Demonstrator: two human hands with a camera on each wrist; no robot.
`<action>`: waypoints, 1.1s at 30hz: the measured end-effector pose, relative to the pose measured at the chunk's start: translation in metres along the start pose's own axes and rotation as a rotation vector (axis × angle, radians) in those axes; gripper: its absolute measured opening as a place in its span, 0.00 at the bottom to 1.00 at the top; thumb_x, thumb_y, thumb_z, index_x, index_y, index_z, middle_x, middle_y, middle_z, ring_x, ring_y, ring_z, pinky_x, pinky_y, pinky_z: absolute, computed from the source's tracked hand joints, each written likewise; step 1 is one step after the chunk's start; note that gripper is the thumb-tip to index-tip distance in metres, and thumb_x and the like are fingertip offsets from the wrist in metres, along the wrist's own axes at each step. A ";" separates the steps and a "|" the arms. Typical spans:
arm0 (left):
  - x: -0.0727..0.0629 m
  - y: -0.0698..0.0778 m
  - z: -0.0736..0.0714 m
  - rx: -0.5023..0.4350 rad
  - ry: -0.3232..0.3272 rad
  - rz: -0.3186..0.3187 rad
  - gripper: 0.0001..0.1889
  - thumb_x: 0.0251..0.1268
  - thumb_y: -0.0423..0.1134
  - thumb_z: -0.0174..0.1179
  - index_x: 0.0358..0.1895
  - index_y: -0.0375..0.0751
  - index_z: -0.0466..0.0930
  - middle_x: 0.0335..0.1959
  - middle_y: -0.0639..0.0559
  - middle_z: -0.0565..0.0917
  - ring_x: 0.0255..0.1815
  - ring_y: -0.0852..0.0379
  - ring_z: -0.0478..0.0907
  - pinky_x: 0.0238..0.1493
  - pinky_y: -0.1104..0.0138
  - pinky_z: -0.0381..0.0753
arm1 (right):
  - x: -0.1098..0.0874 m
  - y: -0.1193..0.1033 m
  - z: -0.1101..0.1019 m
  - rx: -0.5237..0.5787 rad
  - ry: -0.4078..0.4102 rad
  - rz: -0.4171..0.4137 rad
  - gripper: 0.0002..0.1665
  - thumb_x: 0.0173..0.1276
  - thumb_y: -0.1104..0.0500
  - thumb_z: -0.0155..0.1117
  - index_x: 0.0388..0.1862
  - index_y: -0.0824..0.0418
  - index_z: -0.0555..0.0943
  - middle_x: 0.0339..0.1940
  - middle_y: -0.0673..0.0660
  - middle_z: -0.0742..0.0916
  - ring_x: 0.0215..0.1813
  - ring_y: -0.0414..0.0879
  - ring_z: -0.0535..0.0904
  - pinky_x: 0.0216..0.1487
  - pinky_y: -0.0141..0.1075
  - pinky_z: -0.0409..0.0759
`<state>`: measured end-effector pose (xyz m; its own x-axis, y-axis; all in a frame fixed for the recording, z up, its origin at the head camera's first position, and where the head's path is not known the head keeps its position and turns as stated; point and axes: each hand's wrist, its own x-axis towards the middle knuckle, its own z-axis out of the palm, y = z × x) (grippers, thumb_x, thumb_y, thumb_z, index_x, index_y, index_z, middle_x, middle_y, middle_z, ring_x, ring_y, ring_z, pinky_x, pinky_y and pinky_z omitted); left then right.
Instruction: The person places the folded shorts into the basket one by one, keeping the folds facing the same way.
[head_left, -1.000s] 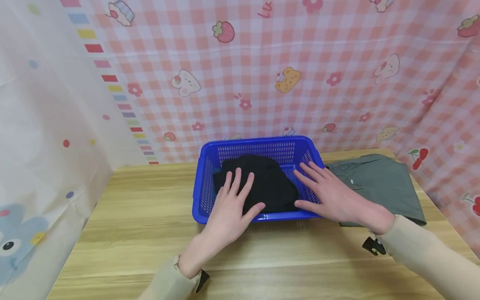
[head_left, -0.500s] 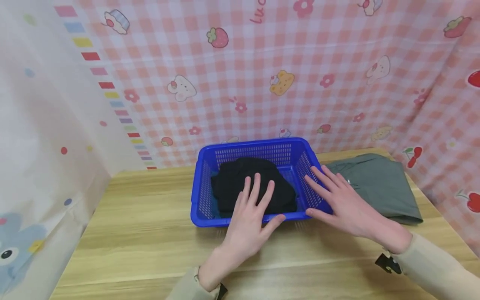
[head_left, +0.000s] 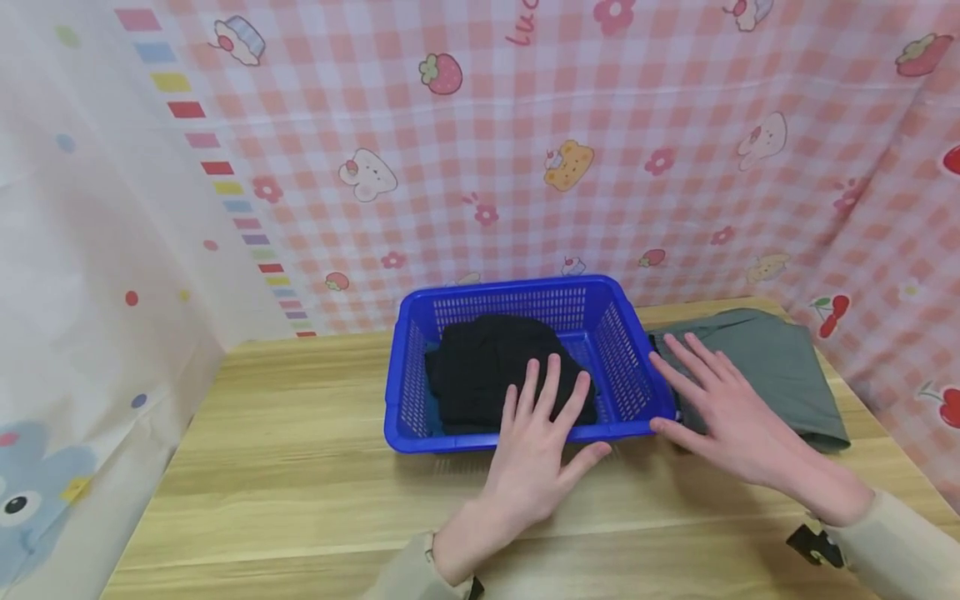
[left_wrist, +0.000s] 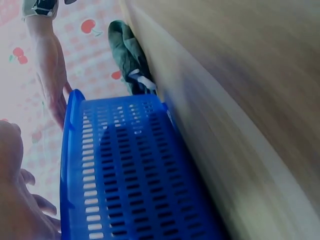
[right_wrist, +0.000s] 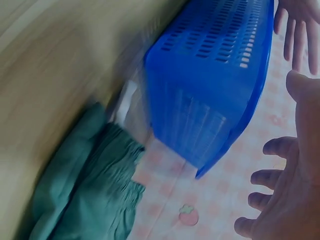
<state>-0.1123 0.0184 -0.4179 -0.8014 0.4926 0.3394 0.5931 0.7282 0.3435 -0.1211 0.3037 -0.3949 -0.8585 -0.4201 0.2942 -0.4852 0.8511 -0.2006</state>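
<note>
A blue plastic basket (head_left: 465,443) with slotted walls stands on the table, holding a folded black garment (head_left: 480,375). Some teal cloth (head_left: 432,410) peeks out from under the black one at the left. My left hand (head_left: 536,462) is spread over the basket's front rim, fingertips overlapping the black garment in the head view, and it holds nothing. With fingers spread too, my right hand (head_left: 738,425) hovers by the basket's front right corner, overlapping a folded grey-green garment (head_left: 787,367). In the right wrist view that garment (right_wrist: 95,185) shows a gathered waistband, and the hand (right_wrist: 295,190) is apart from it.
The wooden table (head_left: 292,467) extends left of and in front of the basket. A pink checked curtain (head_left: 480,150) hangs right behind it, with a white dotted sheet (head_left: 97,233) at the left side. Both sleeves carry black wrist straps (head_left: 813,546).
Both hands have moved right and slightly toward the body, still spread. The right hand has gone from over the basket to beside its right corner. Basket and garments stay put.
</note>
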 end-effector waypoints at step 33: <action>0.026 0.065 0.051 0.388 -0.037 0.260 0.39 0.79 0.73 0.38 0.86 0.64 0.49 0.88 0.47 0.55 0.89 0.42 0.55 0.83 0.52 0.68 | -0.056 0.089 -0.012 -0.019 0.018 0.259 0.49 0.78 0.45 0.65 0.86 0.65 0.55 0.86 0.77 0.55 0.89 0.73 0.38 0.87 0.67 0.34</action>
<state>-0.0987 0.1031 -0.4315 -0.6361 0.6940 0.3374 0.7073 0.6991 -0.1047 -0.1142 0.4068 -0.4179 -0.9506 -0.1819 0.2517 -0.2461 0.9354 -0.2537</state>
